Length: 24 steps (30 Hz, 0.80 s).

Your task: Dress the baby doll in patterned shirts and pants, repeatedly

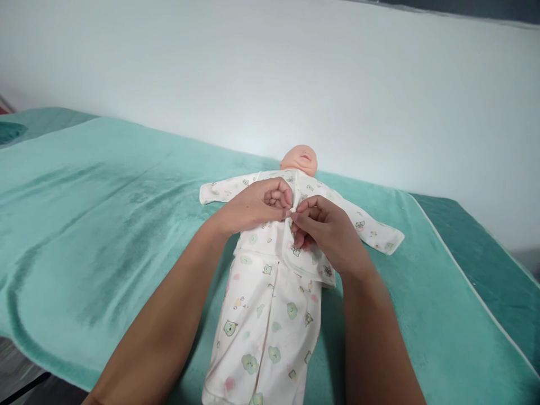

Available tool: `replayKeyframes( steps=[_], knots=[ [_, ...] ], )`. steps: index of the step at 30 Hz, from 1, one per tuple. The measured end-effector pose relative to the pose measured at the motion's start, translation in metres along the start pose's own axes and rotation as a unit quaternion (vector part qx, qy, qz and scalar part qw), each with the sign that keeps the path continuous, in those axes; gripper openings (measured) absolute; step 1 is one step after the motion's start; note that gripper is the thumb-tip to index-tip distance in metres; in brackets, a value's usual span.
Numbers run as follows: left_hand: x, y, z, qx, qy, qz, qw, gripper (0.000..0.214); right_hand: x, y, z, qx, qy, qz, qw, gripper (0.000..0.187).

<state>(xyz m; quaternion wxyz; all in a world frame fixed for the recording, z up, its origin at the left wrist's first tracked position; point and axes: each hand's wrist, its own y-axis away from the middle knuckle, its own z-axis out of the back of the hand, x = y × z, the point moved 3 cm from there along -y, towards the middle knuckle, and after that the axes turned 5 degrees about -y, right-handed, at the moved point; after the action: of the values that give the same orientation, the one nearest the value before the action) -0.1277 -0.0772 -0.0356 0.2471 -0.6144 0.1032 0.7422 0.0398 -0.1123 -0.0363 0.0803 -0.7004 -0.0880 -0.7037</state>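
A baby doll (300,158) lies on its back with its head toward the wall. It wears a white printed baby shirt (366,228) and matching pants (270,332). Over the chest, my left hand (264,203) pinches the shirt's front edge between thumb and fingertips. Close against it, my right hand (323,225) pinches the same front opening from the other side. The fingertips of both hands nearly meet there, and whatever fastening lies between them is too small to make out. The shirt's sleeves stretch out to either side.
A light green plush blanket (126,247) with soft folds covers the table beneath the doll. Darker green cloth (476,247) shows at the right. A white wall (253,73) rises behind the doll's head. The table's near edge falls away at the lower left.
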Motion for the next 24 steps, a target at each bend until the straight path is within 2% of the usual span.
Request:
replayKeyframes(
  steps=[7, 16, 24],
  knots=[
    [0.0, 0.0, 0.002, 0.028, -0.016, 0.009, 0.999, 0.015, 0.005, 0.005, 0.0, -0.054, 0.09, -0.048, 0.993, 0.011],
    [0.002, 0.0, 0.006, 0.051, -0.022, -0.014, 0.998, 0.019, -0.002, -0.001, 0.005, -0.047, 0.032, -0.048, 0.997, 0.015],
    [-0.003, 0.002, 0.006, 0.042, -0.071, 0.011, 0.997, 0.019, -0.008, -0.004, 0.006, -0.057, 0.012, -0.044, 0.997, 0.01]
  ],
)
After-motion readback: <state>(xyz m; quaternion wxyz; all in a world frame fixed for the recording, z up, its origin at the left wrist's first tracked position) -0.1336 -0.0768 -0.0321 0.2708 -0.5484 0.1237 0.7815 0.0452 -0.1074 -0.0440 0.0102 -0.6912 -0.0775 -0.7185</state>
